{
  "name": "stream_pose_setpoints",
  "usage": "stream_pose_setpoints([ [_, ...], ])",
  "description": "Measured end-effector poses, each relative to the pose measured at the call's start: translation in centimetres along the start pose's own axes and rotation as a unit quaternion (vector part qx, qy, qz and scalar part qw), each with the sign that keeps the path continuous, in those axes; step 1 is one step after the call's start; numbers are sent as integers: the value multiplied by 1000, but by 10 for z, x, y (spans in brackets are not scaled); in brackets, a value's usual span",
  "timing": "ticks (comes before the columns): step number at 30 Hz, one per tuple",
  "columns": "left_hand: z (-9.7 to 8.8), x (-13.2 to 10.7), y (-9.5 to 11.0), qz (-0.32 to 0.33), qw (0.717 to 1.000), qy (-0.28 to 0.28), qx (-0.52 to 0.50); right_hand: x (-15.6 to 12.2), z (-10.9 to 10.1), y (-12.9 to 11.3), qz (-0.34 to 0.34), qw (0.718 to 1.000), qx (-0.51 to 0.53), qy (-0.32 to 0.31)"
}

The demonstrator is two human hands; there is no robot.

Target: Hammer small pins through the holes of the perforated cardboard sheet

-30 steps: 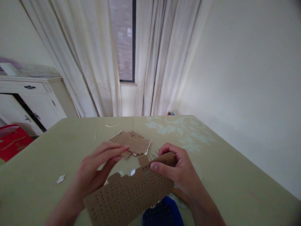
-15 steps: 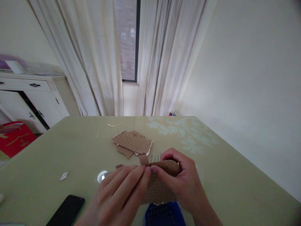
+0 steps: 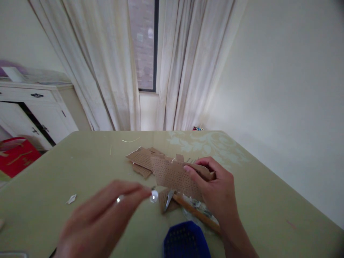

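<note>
Since half a second ago the left hand (image 3: 102, 218) has been drawing off the perforated cardboard sheet (image 3: 174, 176) toward the lower left of the frame. The right hand (image 3: 219, 190) has been lifting that sheet up and farther away, uncovering what is lying beneath it.

At the bottom centre a dark blue perforated plastic piece (image 3: 185, 240) is poking into view, cut off by the frame edge. Just beyond it a wooden stick (image 3: 197, 214) is lying slantwise on the green table (image 3: 53, 172) and running under the right hand, with a small metal piece (image 3: 168, 199) beside its far end. A white paper scrap (image 3: 71, 199) is lying at left centre. Farther off, torn cardboard pieces (image 3: 139, 157) are sitting in a heap, partly hidden behind the sheet. Past the table a red bag (image 3: 16, 156) and a white cabinet (image 3: 32, 111) are standing at the left, and pale curtains (image 3: 107, 64) are hanging across the top.

In the centre of the frame the brown sheet is hanging tilted above the table, covered in rows of small holes, its top edge notched and ragged.

The right hand is gripping the sheet's right end, thumb in front and fingers curled behind. The left hand is blurred, its fingers stretching forward close together toward a small bright glint (image 3: 154, 196). Whether they are pinching anything cannot be told.
</note>
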State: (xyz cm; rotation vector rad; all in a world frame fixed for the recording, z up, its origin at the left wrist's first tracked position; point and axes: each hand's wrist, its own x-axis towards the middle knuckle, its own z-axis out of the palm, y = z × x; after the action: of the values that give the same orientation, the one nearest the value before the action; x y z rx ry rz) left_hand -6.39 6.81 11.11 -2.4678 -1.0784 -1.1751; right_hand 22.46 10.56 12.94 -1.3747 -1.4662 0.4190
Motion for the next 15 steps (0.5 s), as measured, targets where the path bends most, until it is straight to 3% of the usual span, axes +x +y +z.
stream_pose_setpoints([
  [1,3,2,-21,-54,998,-10,-1,1,-2,0,-5,1000,2,10],
  [2,9,2,-44,-135,986,-77,-53,2,-5,0,-8,1000,8,12],
  [4,26,-5,-89,-298,911,-260,-118,3,-7,0,-5,1000,29,-2],
  [5,38,-12,-108,-343,867,-342,-117,3,-8,0,-1,999,40,-11],
  [7,60,-29,-134,-373,834,-392,-107,3,-8,0,4,998,55,-28],
  [9,80,-45,-147,-392,814,-418,-91,2,-7,0,9,997,62,-37],
  [12,97,-59,-150,-409,794,-445,-66,0,-7,-2,20,996,69,-49],
  [15,102,-61,-150,-406,790,-458,-38,-2,-8,-5,26,993,85,-78],
])
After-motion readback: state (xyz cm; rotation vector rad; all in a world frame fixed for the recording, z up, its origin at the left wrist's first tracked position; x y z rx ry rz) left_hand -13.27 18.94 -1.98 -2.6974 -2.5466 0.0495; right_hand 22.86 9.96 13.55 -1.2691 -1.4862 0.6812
